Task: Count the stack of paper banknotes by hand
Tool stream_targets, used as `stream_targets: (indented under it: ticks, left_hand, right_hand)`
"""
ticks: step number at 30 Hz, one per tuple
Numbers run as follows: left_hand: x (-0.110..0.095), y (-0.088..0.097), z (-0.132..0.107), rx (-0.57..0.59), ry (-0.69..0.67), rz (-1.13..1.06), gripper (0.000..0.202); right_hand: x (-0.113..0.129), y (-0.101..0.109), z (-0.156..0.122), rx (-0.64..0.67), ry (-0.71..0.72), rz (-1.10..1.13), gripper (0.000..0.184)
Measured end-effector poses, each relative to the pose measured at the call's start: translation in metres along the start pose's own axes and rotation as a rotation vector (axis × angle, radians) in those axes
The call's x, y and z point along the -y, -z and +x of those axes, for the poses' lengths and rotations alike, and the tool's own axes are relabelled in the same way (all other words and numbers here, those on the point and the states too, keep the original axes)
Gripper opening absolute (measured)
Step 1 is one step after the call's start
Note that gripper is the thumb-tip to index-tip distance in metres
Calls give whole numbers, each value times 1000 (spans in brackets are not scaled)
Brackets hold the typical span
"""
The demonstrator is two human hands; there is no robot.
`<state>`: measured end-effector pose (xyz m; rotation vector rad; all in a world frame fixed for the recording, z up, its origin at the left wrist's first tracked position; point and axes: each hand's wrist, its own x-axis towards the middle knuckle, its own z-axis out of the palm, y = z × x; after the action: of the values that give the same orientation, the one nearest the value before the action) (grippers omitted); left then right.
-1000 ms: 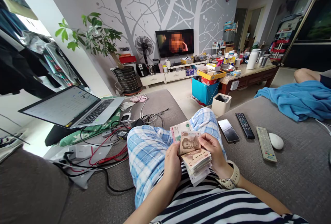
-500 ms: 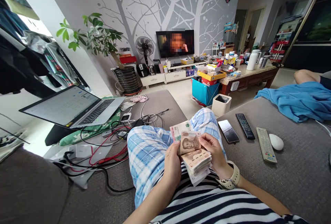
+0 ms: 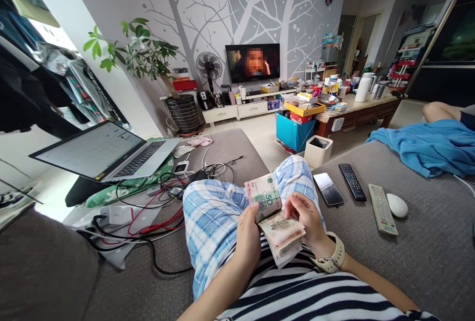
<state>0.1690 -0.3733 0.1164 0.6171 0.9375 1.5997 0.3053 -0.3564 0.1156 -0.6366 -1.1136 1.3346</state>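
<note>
A folded wad of banknotes sits over my lap, bent in the middle. My left hand is closed around its left side, thumb on top. On the upper half a green 50 note faces up, and a pinkish note edge shows behind its left side. Brownish notes lie fanned over the lower half. My right hand, with a cream watch on the wrist, has its fingers curled and pinched at the top edge of the brownish notes. Its palm side is hidden.
Right of my knee lie a phone, a black remote, a grey remote and a white mouse. A laptop and tangled cables are at left. A bin stands ahead.
The 20 note held upright between my hands has come down onto the lower half, uncovering the 50 note. My right hand's fingers have curled in; my left hand keeps its hold.
</note>
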Motion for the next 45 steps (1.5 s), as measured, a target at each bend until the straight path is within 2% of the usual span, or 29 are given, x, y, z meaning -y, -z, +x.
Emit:
stream_targets:
  ticks: [5,9,13,20,25,30,36,45]
  left_hand:
    - [-2,-2,-2,-16,21,-24,21]
    - [-2,-2,-3,28,57,-40,22]
    - [-1,0,-3,67,73,-33,26]
    - [-1,-2,-4,100,87,-40,23]
    - [2,1,-1,57,60,-15,15]
    - [7,8,6,14,-38,89,22]
    - [5,6,4,15,-27,93,25]
    - [4,6,4,9,-32,79,20]
  right_hand:
    - [0,0,1,13,-2,-51,29]
    - [-4,2,4,-77,-15,-87,23]
    - [-7,2,6,-143,-32,-9,29]
    - [-6,2,5,-37,-45,-82,22]
    - [-4,2,3,-48,-37,-120,27]
    - [2,-1,1,-57,-52,-129,29]
    - [4,-2,0,-39,-74,-128,30]
    - [5,-3,-1,-30,-65,-91,28]
